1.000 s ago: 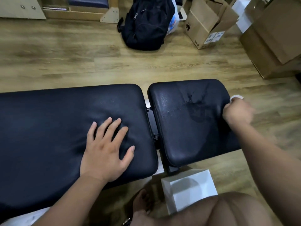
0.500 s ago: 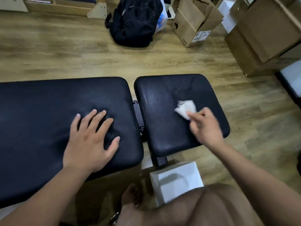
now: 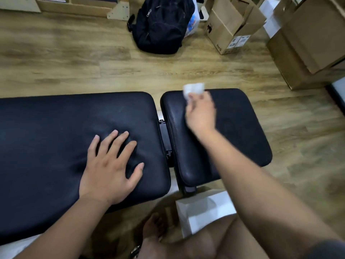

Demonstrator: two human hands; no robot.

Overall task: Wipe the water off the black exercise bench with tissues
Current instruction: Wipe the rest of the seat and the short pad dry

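The black exercise bench lies across the view as two pads: a long pad (image 3: 56, 128) on the left and a shorter seat pad (image 3: 240, 128) on the right. My left hand (image 3: 110, 169) rests flat on the long pad, fingers spread, holding nothing. My right hand (image 3: 200, 113), blurred by motion, is over the far left part of the seat pad and pinches a crumpled white tissue (image 3: 193, 89) at the pad's far edge. No clear wet patch shows on the seat pad.
A white box (image 3: 203, 212) stands on the wooden floor below the seat pad, beside my bare foot (image 3: 153, 227). Beyond the bench lie a black backpack (image 3: 160, 25) and several cardboard boxes (image 3: 233, 25) at the top right.
My right hand has swept the tissue from the seat pad's right edge, across its middle, to the far left edge. The dark wet patch no longer shows. The left hand stays put.
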